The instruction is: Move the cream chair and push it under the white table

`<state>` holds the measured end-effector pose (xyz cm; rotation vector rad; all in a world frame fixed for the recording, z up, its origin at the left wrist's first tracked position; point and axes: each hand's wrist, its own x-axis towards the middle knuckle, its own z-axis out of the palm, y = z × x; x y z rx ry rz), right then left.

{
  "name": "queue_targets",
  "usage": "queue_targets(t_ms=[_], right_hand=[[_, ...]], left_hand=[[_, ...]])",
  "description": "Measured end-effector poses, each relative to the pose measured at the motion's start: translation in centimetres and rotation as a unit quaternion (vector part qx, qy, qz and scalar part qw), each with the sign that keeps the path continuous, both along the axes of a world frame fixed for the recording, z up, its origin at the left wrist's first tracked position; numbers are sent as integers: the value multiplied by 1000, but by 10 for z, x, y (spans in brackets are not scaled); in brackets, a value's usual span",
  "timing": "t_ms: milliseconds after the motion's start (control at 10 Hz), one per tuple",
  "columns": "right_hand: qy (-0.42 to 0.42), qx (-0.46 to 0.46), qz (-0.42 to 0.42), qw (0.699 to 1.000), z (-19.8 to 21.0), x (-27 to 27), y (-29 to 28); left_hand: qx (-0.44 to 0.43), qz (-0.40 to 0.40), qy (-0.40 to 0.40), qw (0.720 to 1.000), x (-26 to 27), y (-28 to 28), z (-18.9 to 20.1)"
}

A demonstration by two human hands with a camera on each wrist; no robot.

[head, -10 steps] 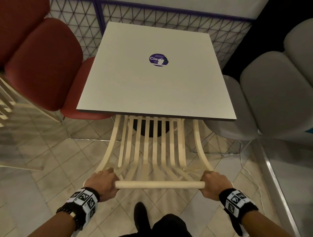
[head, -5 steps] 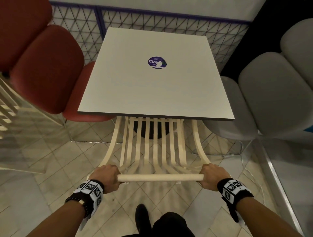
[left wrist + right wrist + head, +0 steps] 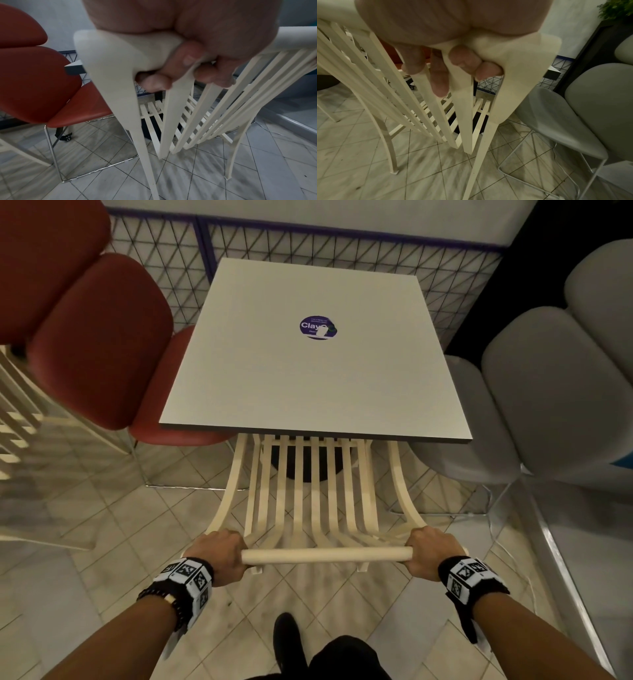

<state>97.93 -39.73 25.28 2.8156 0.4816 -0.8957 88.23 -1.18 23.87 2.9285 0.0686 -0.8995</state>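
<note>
The cream slatted chair [image 3: 315, 494] stands in front of me with its seat partly hidden beneath the near edge of the white table [image 3: 308, 378]. My left hand [image 3: 219, 556] grips the left end of the chair's round top rail [image 3: 325, 554], and my right hand [image 3: 428, 551] grips the right end. In the left wrist view my fingers [image 3: 187, 67] curl under the rail of the chair [image 3: 120, 75]. In the right wrist view my fingers [image 3: 464, 60] wrap the rail's corner of the chair [image 3: 513, 81] the same way.
A red padded chair [image 3: 99, 337] stands left of the table, its seat reaching under the tabletop. A grey padded chair [image 3: 534, 392] stands on the right. A wire-grid partition [image 3: 308, 241] runs behind the table. Another cream slatted piece [image 3: 17, 419] stands far left. My dark shoe [image 3: 287, 638] is on the tiled floor.
The chair has slid forward, so more of its seat lies under the table. Both hands have moved forward with the rail and keep their grip.
</note>
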Motion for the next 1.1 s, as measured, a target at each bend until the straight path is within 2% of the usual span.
queue_targets(t_ms=[400,600,700,800,900,1000,1100], right_hand=[[-26,10,9,1000,-1,-3,9],[-40,28,6,999,-6,-5,5],[-85,54,10,995,-11,-11,3],[-177,90,-4,980,-16,-32,-3],[-235,123,-20,964,-16,-66,-6],[-240,144,-30,959,-19,-105,-16],[-174,199,-52,963,-17,-125,-36]], left_hand=[[15,10,-18,1000,6,13,-3],[32,50,-33,998,0,4,-2],[44,55,-85,994,-10,-3,-4],[39,68,-173,982,-30,-14,-11],[37,87,-244,965,-54,-29,-9],[21,106,-284,953,-80,-44,-9],[-46,153,-293,943,-116,-55,-21]])
